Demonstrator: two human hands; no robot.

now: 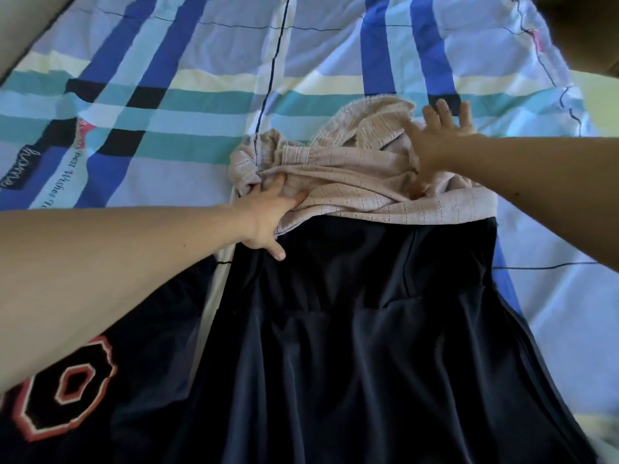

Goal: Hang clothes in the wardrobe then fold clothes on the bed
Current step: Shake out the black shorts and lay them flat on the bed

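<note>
Head view: a beige knit top (361,182) lies bunched on the far end of a dark navy dress (368,329), which is spread on the plaid bedsheet (201,45). The left hand (268,216) grips the top's left edge with curled fingers. The right hand (438,139) presses the top's right side, fingers spread straight. Left of the dress lies a black garment with an orange emblem (67,396).

- bed (207,55), checked blue, teal and cream
- dark garment (368,346) flat, middle to near edge
- pink knit garment (351,169) bunched at its far end
- black garment (134,380), orange emblem, near left corner
</note>
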